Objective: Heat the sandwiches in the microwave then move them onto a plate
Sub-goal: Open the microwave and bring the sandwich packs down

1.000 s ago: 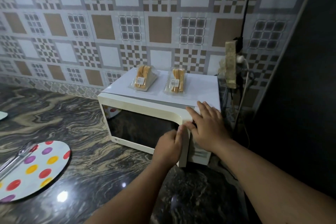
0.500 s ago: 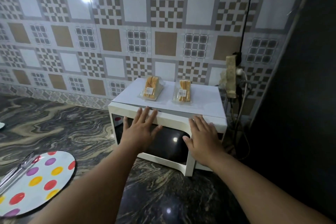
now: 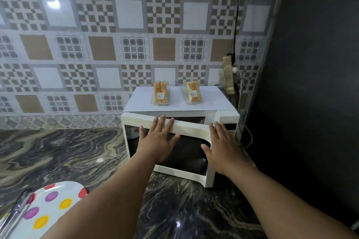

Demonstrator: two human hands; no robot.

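White plastic and dark glass make up the microwave (image 3: 180,122), which stands on the marbled black bench (image 3: 58,157) against the tiled wall (image 3: 116,35). Its door (image 3: 174,145) hangs ajar, the free edge swung out toward 5 o'clock and a dark gap showing along the top.

The left hand (image 3: 155,141) lies flat on the door, fingers straight and spread, fingertips reaching the door's upper band; its grip is released and it holds nothing. The right hand (image 3: 221,145) is likewise flat with straight fingers, resting at the door's right edge, thumb against the glass; its grip is also released.

On the microwave's top, at 12 o'clock from the hands, sit two packed sandwiches in clear wrapping, apart from each other: the left sandwich (image 3: 160,93) and the right sandwich (image 3: 193,93). Each carries a small white label, but the print is too small to read. No brand mark can be made out on the microwave.

At 7 o'clock, a white plate (image 3: 58,200) with red, purple and yellow dots is cut off by the frame's lower left corner, and a metal utensil (image 3: 13,215) on it is blurred and only partly seen. At 2 o'clock of the microwave, a black cable (image 3: 236,25) runs down the wall to a plug area that is hard to make out. The microwave's inside is hidden in shadow.
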